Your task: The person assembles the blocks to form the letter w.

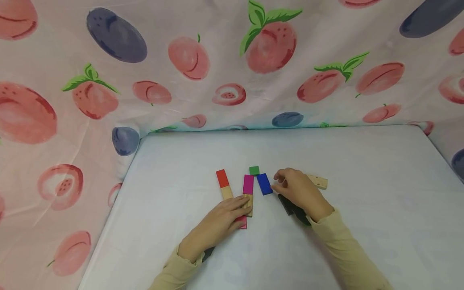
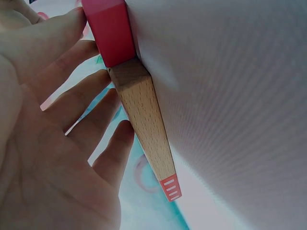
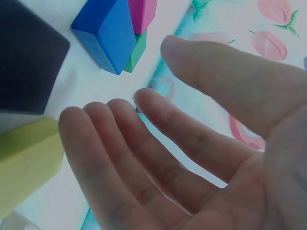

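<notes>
My left hand (image 1: 217, 219) reaches over a row of blocks, its spread fingers resting against a wooden block (image 1: 249, 207) and a pink block (image 1: 242, 222). A magenta block (image 1: 248, 184) lies at the row's far end. In the left wrist view, the thumb and fingertips are along the side of a pinkish-red block (image 2: 112, 33) and a wooden block (image 2: 146, 120). My right hand (image 1: 299, 189) hovers beside a blue block (image 1: 265, 184), fingers loosely bent with nothing between them. Behind the magenta block is a green block (image 1: 254, 170).
Left of the row, a red block (image 1: 222, 178) meets a light wooden one (image 1: 226, 192). A dark block (image 1: 285, 204) lies below my right hand, and a pale wooden block (image 1: 320, 182) to its right. Fruit-patterned cloth (image 1: 203, 92) hangs behind the white table (image 1: 362, 161).
</notes>
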Demonstrator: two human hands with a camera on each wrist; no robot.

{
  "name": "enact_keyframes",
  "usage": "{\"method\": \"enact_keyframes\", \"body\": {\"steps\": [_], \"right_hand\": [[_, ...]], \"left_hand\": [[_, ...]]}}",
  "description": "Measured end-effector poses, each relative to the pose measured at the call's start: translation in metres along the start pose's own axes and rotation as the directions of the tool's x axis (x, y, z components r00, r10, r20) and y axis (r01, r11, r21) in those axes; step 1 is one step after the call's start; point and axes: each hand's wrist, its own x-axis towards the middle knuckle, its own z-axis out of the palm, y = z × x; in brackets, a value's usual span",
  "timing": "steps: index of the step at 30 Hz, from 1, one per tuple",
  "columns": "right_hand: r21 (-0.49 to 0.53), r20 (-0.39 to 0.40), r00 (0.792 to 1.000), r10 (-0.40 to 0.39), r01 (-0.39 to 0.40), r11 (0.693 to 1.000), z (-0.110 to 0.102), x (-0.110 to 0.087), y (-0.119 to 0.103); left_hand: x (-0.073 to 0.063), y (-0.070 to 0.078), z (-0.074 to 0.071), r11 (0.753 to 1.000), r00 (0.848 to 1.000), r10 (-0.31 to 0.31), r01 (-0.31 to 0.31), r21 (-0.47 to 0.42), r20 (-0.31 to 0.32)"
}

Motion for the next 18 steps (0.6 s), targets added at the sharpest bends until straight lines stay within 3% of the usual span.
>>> {"method": "enact_keyframes", "body": {"steps": [18], "right_hand": [[-0.016,0.06,0.997,0.044,-0.043,0.999,0.002,-0.013,0.009]], "left_hand": [[-0.001,0.001,-0.002,1.0,1.0,0.003,-0.003,-0.008,0.005]]}}
